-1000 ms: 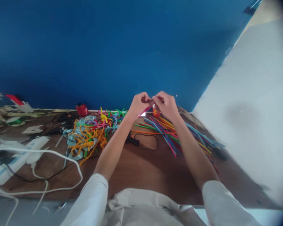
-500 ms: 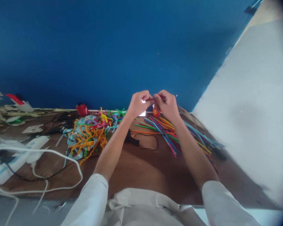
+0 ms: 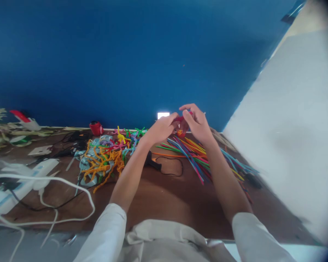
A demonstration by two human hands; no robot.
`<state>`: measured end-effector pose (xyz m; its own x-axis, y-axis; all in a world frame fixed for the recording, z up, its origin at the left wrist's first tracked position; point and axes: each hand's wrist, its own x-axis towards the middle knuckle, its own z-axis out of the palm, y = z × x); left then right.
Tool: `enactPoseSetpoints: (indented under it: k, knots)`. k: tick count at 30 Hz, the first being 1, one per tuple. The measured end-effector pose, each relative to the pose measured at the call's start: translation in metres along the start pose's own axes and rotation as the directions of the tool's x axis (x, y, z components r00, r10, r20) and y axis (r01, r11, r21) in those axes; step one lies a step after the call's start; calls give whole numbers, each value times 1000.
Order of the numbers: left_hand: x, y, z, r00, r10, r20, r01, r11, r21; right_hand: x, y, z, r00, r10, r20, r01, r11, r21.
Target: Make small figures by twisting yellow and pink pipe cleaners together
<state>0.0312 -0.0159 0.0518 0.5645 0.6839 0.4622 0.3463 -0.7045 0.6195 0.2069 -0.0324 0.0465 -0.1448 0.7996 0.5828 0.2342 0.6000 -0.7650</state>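
In front of the blue wall, my left hand [image 3: 164,127] and my right hand [image 3: 198,122] are close together over the back of the table. A short red pipe cleaner [image 3: 180,118] stretches between them. The fingers of my left hand are closed on its left end. My right thumb and fingers pinch the other end, with the index finger lifted a little. Just below the hands stands a red cup [image 3: 181,133] with a yellow mark, partly hidden by them. Straight coloured pipe cleaners [image 3: 191,156] lie in a loose bundle under my right forearm.
Bent pipe cleaners [image 3: 106,158], mostly orange, are heaped left of my left forearm. A black tool with a cord [image 3: 154,163] lies between my arms. A white power strip [image 3: 41,173] and looping white cable [image 3: 90,198] occupy the left. A bright screen [image 3: 163,115] glows behind my left hand.
My hands have turned and lowered slightly, and the red strip between them now shows more clearly. My right index finger has lifted. The view has shifted a little.
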Motion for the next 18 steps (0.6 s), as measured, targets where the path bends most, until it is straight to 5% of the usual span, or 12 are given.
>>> enactPoseSetpoints:
  k: [4, 10, 14, 18]
  knots:
    - [-5, 7, -8, 999, -20, 37, 15, 991, 130, 1, 1, -8, 999, -42, -24, 39, 992, -118]
    - [-5, 0, -10, 988, -15, 156, -16, 981, 193, 3, 10, -14, 993, -63, 103, 90, 957, -278]
    - [-1, -11, -8, 985, 71, 155, -106, 968, 229, 4, 9, -13, 987, -62, 147, 105, 948, -302]
    - [-3, -11, -11, 988, 24, 154, -56, 977, 205, 3, 8, -12, 985, -38, 169, 85, 956, -281]
